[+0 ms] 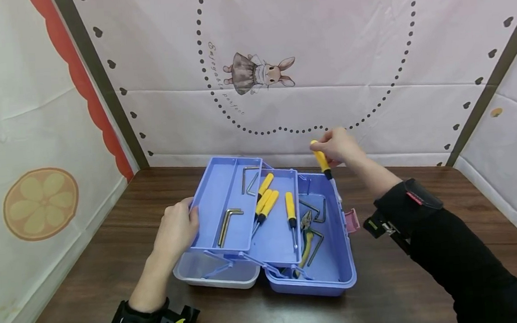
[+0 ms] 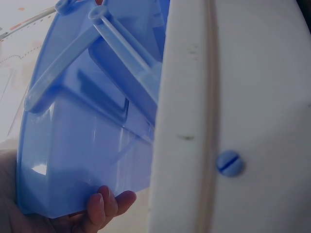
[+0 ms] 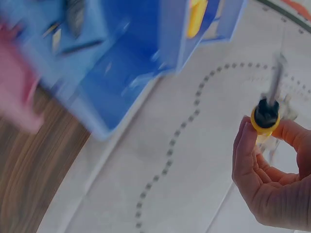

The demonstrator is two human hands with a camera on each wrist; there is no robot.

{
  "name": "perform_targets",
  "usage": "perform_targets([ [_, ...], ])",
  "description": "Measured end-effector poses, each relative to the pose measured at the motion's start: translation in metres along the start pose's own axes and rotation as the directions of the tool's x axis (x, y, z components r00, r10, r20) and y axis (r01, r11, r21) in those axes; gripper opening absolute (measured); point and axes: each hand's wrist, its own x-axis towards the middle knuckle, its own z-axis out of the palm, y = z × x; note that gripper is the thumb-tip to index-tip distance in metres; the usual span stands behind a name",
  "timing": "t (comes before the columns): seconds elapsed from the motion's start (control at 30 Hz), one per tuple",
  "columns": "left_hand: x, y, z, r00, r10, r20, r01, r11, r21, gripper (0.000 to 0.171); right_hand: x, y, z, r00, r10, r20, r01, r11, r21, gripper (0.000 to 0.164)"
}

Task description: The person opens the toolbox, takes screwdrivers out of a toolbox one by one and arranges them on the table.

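Above the back right of a blue toolbox [image 1: 310, 289], my right hand [image 1: 338, 147] pinches a screwdriver [image 1: 321, 161] by its yellow handle, the shaft pointing down. The right wrist view shows thumb and fingers round this screwdriver [image 3: 265, 116]. At the left, my left hand [image 1: 176, 231] grips the edge of the toolbox's upper tray [image 1: 214, 204]; in the left wrist view its fingers [image 2: 111, 204] curl against the tray's outside. That tray holds several hex keys [image 1: 228, 223]. Yellow screwdrivers [image 1: 290, 207] lie in the lower tray [image 1: 275, 245].
In the toolbox's deep bottom lie pliers [image 1: 307, 243] and hex keys [image 1: 317, 245]. A pale lid [image 1: 217, 279] is folded out under the trays. A pink latch [image 1: 351, 220] juts from the right side. White printed cloth [image 1: 344, 40] walls the brown table [image 1: 397, 282].
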Motion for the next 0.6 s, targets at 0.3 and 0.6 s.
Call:
perform_targets([
  [0.3,-0.001,0.0,-0.001,1.0,0.0,-0.004,0.0,1.0,-0.001,0.035,-0.006,0.063,-0.031,0.997,-0.015,-0.075,0.007,0.995,-0.104,0.033],
  [0.6,-0.001,0.0,0.001,1.0,0.008,-0.014,-0.008,1.0,-0.003,0.034,-0.016,0.122,-0.038,0.992,0.078,-0.094,-0.098,0.967,-0.235,0.031],
])
